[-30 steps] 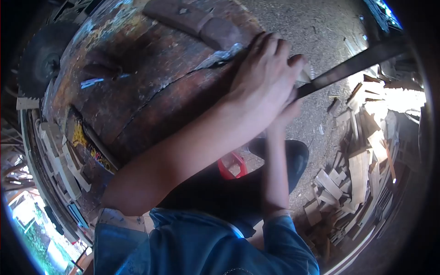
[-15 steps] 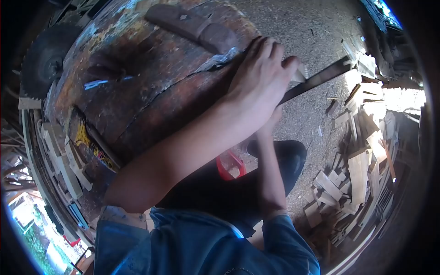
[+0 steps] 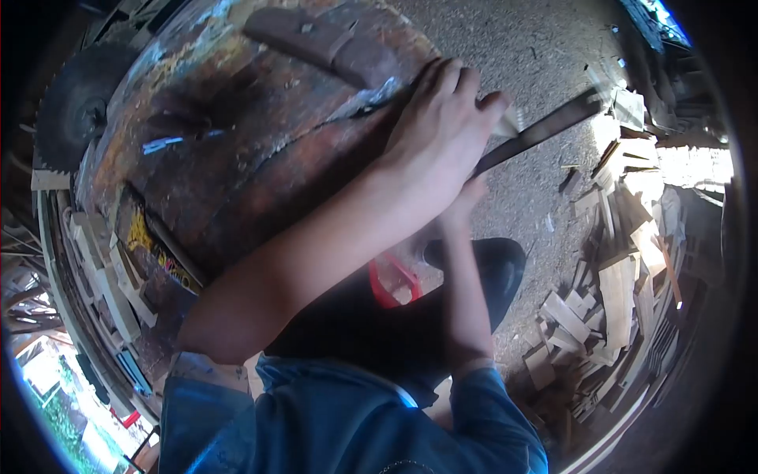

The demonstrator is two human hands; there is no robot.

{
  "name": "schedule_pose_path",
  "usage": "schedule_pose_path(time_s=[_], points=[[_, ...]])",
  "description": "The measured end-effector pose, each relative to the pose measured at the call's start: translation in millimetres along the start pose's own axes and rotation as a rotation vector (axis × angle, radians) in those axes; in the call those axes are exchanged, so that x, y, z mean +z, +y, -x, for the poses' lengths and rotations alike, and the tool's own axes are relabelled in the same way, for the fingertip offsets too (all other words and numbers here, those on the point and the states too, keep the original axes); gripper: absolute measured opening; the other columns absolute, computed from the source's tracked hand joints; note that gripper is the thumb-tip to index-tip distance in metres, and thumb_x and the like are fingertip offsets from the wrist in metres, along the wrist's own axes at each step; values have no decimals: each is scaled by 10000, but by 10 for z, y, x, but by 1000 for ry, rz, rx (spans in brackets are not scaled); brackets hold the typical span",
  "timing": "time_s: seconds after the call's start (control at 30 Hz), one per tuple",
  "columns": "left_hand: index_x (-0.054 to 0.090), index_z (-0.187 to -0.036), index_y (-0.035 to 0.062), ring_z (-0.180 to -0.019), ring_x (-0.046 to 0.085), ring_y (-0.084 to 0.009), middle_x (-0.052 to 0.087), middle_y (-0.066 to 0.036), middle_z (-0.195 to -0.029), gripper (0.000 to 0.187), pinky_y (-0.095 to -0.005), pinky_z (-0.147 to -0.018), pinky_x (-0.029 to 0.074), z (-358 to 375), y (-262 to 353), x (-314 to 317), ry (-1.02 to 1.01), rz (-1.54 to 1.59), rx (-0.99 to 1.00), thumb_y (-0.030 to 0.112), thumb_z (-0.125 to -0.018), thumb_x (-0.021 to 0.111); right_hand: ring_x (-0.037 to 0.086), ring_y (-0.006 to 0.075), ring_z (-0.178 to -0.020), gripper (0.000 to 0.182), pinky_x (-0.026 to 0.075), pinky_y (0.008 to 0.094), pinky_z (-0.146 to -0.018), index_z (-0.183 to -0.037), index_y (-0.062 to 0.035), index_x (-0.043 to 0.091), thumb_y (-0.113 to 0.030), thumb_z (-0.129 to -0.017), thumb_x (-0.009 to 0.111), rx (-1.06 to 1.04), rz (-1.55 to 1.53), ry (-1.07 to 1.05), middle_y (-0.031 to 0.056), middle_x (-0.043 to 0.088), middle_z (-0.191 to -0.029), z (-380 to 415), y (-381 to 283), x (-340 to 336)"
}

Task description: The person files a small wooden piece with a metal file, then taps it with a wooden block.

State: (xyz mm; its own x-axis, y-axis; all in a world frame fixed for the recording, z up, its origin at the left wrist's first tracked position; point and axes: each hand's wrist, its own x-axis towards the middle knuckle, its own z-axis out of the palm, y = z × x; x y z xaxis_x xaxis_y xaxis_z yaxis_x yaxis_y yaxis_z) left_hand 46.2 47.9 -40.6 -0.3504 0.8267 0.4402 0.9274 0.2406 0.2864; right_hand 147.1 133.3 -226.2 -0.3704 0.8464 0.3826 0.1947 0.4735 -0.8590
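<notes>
My left hand (image 3: 444, 114) is closed at the right edge of the worn wooden work surface (image 3: 260, 186), fingers curled downward. What it grips is mostly hidden beneath it; a small pale piece (image 3: 510, 124) pokes out past the hand. Below it, my right hand (image 3: 464, 201) is partly covered by the left arm and closed at the near end of a long dark flat bar (image 3: 541, 133). The bar slants up and right from the hands, slightly blurred. A dark brown shaped wooden block (image 3: 320, 46) lies on the surface beyond the left hand.
A toothed circular saw blade (image 3: 75, 110) stands at the left. A dark handled tool (image 3: 170, 241) rests near the surface's left edge. Wood offcuts (image 3: 620, 296) are heaped on the right, and more wood strips (image 3: 110, 276) lie left. Something red (image 3: 395, 283) sits under my legs.
The dark bar has tilted a little, its far end now slightly higher and further left. Both hands have shifted slightly left and keep their hold.
</notes>
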Motion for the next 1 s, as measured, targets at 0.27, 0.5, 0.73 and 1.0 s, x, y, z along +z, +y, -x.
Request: schedule_pose_path(time_s=[0.27,0.5,0.73,1.0], points=[[606,-1326,60,-1328,482,-380,567,-238,-1312,503,-469,-1192,338,-38,-10,16,-100,-105,-4,235,-867,719,577,225,-634,268,464,368,-612,-1143,26,579,-195,-1090,436,-112,48,16,122,574,-721,-175,-309,-93],[597,-1329,60,-1321,495,-380,555,-242,-1315,533,-458,-1199,353,-7,27,-44,-134,-73,-25,152,-829,756,607,265,-663,279,474,383,-628,-1131,22,580,-197,-1095,412,4,-71,35,158,618,-766,-259,-701,-136],[585,-1303,40,-1246,531,-341,586,-210,-1260,622,-441,-1152,392,-40,-33,-43,-175,-43,-21,177,-745,825,606,310,-647,222,481,418,-625,-1075,5,585,-159,-1077,435,6,25,-26,171,597,-747,57,-84,-36],[610,-1301,69,-1269,515,-313,598,-174,-1263,617,-425,-1187,341,3,-18,96,-4,-148,-6,253,-751,819,583,231,-634,237,467,374,-622,-1040,8,590,-165,-1085,435,-13,37,-27,124,570,-721,-118,-332,-163]])
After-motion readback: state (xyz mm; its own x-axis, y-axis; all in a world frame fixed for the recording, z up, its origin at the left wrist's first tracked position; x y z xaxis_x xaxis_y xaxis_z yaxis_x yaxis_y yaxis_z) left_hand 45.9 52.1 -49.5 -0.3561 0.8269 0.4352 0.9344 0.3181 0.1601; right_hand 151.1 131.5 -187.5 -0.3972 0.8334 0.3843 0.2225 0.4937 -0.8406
